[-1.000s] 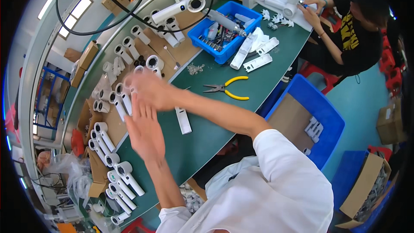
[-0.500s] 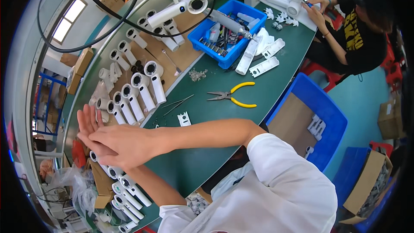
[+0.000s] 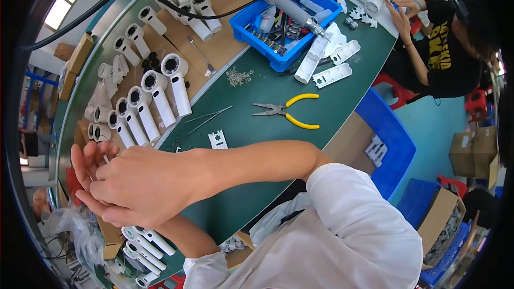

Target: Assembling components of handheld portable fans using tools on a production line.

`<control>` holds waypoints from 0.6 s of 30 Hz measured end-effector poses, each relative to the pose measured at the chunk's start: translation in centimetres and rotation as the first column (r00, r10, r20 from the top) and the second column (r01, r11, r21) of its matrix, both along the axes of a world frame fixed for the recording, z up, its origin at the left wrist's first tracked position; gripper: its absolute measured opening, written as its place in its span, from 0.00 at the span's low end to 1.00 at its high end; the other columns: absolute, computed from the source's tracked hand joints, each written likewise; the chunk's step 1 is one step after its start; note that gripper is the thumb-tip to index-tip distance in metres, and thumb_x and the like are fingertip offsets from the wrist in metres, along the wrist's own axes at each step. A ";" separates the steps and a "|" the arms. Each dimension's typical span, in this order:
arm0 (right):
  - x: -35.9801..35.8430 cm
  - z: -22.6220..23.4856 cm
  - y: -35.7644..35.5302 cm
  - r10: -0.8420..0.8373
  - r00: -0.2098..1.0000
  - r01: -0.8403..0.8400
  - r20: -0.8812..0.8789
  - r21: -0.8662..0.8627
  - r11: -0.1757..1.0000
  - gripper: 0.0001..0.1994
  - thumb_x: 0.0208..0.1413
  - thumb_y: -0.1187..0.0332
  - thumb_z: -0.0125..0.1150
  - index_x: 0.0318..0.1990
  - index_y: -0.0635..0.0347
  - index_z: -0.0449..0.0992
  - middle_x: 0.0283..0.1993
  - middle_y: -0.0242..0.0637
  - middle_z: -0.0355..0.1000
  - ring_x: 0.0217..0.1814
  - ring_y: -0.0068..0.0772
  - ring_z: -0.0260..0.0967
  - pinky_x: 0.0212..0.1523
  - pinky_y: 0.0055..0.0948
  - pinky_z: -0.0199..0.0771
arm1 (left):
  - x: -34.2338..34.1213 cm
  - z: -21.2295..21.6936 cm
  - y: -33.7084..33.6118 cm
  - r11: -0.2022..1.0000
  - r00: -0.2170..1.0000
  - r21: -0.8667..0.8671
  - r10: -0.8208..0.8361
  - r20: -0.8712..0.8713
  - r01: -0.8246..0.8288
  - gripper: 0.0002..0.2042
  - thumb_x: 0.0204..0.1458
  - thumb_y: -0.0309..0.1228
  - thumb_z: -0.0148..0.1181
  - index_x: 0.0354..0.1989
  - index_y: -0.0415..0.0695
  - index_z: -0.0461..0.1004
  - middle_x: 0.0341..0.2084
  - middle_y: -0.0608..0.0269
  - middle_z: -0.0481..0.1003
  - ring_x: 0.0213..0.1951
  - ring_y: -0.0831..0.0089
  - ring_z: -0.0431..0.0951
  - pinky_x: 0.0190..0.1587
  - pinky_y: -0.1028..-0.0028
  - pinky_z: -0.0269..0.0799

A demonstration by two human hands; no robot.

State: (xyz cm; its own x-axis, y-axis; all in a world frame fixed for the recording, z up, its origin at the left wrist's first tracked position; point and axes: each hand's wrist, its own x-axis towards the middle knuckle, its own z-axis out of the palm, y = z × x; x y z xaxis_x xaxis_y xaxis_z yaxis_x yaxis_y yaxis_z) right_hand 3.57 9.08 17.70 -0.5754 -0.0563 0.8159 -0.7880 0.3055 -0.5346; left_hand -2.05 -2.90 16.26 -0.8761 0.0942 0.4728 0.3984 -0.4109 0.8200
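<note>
My right hand [image 3: 152, 182] reaches leftward across my body, its back facing up and its fingers bent closed. It lies over my left hand [image 3: 85, 161], whose curled fingers show beyond it while the palm is covered. A small pale sliver shows among the fingers; what it belongs to is hidden. Just past the hands stands a row of white handheld fans [image 3: 156, 93] with round heads. On the green table [image 3: 300, 147] near my right forearm lie a white notched plate [image 3: 218, 139], metal tweezers [image 3: 210, 118] and yellow-handled pliers [image 3: 289, 111].
A blue bin [image 3: 278, 64] of tools and parts stands at the back, beside white shell halves [image 3: 332, 75] and a pile of small screws [image 3: 239, 77]. More fans [image 3: 144, 251] lie lower left. Black cables [image 3: 176, 5] cross above. At right, another person [image 3: 444, 48] works seated.
Both hands have shifted left and a little nearer. The left fingers, stretched out before, are now curled. The head view has turned, so table items appear shifted; pliers and tweezers stay put on the table.
</note>
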 end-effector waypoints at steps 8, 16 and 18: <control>0.2 -0.1 0.5 0.143 0.978 -0.140 0.154 -0.033 0.990 0.17 0.52 0.63 0.49 0.22 0.69 0.75 0.27 0.50 0.73 0.34 0.50 0.70 0.43 0.41 0.70 | 0.5 -0.3 0.0 1.000 0.999 0.030 -0.011 0.045 0.010 0.34 0.64 0.52 0.28 0.65 0.34 0.57 0.46 0.54 0.72 0.45 0.65 0.70 0.47 0.66 0.66; 0.7 0.5 0.1 0.168 0.982 -0.157 0.092 -0.115 0.981 0.16 0.51 0.63 0.50 0.21 0.69 0.73 0.27 0.48 0.72 0.35 0.48 0.68 0.41 0.41 0.69 | 1.9 0.4 0.8 0.997 0.998 0.063 0.034 0.046 -0.037 0.34 0.64 0.52 0.28 0.64 0.34 0.58 0.42 0.53 0.72 0.39 0.66 0.71 0.44 0.67 0.67; 0.3 0.0 0.3 0.134 0.988 -0.129 0.074 -0.070 0.989 0.15 0.51 0.63 0.52 0.22 0.68 0.71 0.27 0.47 0.71 0.33 0.47 0.69 0.37 0.41 0.71 | 1.9 0.3 1.5 0.994 0.996 0.085 0.059 0.064 -0.065 0.34 0.64 0.52 0.28 0.64 0.33 0.59 0.41 0.50 0.72 0.38 0.65 0.71 0.42 0.68 0.67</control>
